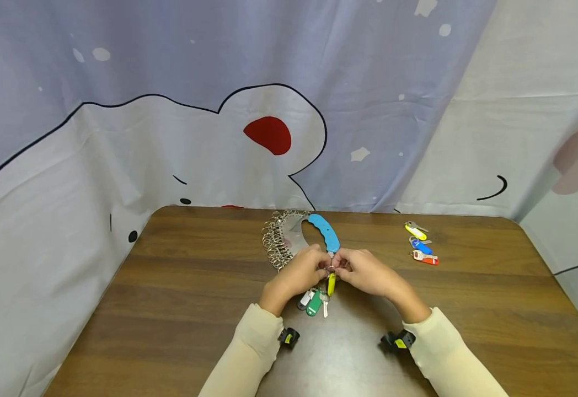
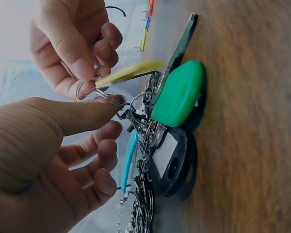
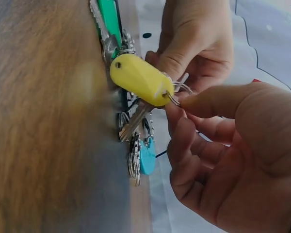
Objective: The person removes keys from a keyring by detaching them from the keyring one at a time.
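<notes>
Yellow key tag (image 1: pixel 331 284) is held just nearside of the blue handle (image 1: pixel 326 232), its split ring (image 3: pixel 172 100) pinched by the right hand (image 1: pixel 367 271); partly hidden metal is apparently pinched by the left hand (image 1: pixel 303 270). Farther nearside, a green tag (image 1: pixel 314 303) is seen.

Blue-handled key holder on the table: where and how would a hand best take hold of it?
Probably by the middle of its blue handle, from the person's right, fingers curling through the open gap. The handle is a bare curve on the right, while the metal plate opposite is fringed with key rings. The left hand and right hand crowd the handle's lower end.
</notes>
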Action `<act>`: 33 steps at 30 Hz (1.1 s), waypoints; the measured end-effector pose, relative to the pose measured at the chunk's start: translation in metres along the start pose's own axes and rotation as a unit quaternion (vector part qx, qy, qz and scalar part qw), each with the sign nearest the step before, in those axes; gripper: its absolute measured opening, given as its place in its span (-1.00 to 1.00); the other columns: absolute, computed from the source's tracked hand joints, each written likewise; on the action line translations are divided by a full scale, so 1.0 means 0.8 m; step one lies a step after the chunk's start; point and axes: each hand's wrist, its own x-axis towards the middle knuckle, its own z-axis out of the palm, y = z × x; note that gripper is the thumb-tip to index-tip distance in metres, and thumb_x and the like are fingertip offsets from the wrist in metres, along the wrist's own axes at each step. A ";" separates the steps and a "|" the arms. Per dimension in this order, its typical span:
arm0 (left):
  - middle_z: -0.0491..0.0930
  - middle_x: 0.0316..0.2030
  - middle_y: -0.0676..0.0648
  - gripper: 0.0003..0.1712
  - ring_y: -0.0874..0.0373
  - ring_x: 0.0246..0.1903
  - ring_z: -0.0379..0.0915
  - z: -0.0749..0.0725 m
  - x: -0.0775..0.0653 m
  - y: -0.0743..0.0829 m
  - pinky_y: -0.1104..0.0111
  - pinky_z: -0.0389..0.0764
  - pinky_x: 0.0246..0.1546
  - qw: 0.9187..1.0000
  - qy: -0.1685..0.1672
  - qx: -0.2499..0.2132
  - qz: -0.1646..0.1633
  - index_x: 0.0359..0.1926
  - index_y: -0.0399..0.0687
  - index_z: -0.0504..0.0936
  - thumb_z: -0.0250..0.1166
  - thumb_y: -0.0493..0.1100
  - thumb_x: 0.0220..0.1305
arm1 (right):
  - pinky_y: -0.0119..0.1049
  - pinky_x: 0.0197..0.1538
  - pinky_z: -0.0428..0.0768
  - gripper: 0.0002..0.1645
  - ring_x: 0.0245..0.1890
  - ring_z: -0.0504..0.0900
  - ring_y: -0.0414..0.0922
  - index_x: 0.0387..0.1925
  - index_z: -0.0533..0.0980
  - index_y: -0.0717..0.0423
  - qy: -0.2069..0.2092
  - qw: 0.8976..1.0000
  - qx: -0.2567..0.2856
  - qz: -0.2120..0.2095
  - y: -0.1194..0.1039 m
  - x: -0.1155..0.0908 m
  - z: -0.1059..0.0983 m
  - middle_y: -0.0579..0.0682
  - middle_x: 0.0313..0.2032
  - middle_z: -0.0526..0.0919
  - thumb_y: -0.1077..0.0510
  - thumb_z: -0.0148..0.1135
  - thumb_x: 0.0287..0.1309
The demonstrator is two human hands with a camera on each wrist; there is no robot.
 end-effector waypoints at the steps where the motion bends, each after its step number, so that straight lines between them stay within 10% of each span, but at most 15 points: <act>1: 0.46 -0.44 0.00 -0.89 0.20 -0.40 0.36 0.000 0.001 0.000 0.43 0.43 -0.39 1.000 0.003 0.002 0.001 -0.44 0.01 0.64 0.34 -0.30 0.16 | -0.28 -0.39 0.55 -0.93 -0.49 0.50 -0.23 -0.35 0.52 0.09 0.006 1.000 -0.007 -0.004 0.000 0.001 0.001 -0.11 -0.50 0.59 0.30 0.22 0.11; 33: 0.62 -0.50 0.09 -0.86 0.27 -0.52 0.44 -0.001 0.000 -0.002 0.45 0.50 -0.48 0.995 0.097 0.000 0.009 -0.50 0.02 0.61 0.37 -0.30 0.10 | -0.25 -0.38 0.54 -0.93 -0.49 0.49 -0.22 -0.39 0.64 0.06 0.087 0.995 -0.027 -0.035 0.002 0.006 0.010 -0.10 -0.44 0.68 0.19 0.28 0.20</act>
